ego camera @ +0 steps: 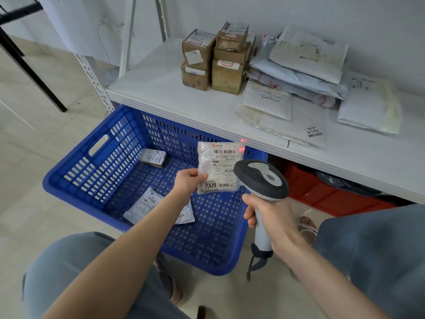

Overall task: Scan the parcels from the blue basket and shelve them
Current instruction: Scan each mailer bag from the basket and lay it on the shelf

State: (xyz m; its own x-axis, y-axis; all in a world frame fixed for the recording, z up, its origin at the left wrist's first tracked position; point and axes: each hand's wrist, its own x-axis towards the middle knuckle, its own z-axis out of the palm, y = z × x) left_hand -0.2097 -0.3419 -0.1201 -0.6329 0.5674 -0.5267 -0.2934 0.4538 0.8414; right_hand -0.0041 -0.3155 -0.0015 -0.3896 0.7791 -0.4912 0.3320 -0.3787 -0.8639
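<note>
My left hand (189, 180) pinches a small white bubble-wrap parcel (218, 162) by its lower left corner and holds it upright above the blue basket (92, 171), label facing me. My right hand (269, 215) grips the handle of a grey and black barcode scanner (262, 178), whose head points at the parcel. A red scan light shows at the parcel's upper right edge and on the shelf front. In the basket lie a small dark parcel (153, 157) at the back and a flat white parcel (142, 206) under my left forearm.
The white shelf (161, 88) behind the basket carries stacked cardboard boxes (216, 58) and several white and grey mailer bags (305, 63). A red crate (326, 194) sits under the shelf at right. My knees frame the bottom of the view. A black table leg (34, 72) stands at left.
</note>
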